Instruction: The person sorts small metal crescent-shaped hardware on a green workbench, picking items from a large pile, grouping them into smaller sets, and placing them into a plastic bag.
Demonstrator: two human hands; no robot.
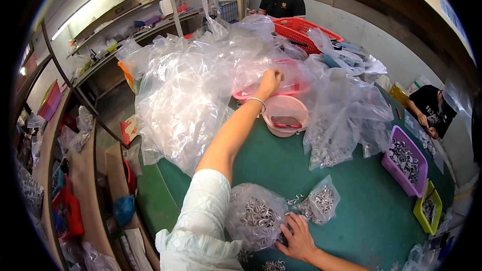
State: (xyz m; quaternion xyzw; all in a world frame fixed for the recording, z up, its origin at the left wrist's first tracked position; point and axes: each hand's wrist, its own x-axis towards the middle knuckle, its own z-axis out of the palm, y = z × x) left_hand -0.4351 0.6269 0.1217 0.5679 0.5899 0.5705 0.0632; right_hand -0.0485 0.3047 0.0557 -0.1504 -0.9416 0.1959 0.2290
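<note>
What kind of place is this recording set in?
Probably a small workshop for sorting or packing metal parts. A green worktable holds clear bags of small metal rings, a purple bin of parts and heaps of empty plastic bags; other people work alongside.

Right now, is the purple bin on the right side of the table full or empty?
Partly full. The purple bin holds a heap of small silvery metal pieces covering its bottom, while its inner walls show bare above them.

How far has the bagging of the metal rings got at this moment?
Done: one small filled bag lies on the green table. In hand: right hand steadies a fuller bag of rings; left hand reaches into the pink basket. Left: purple tray remains full.
</note>
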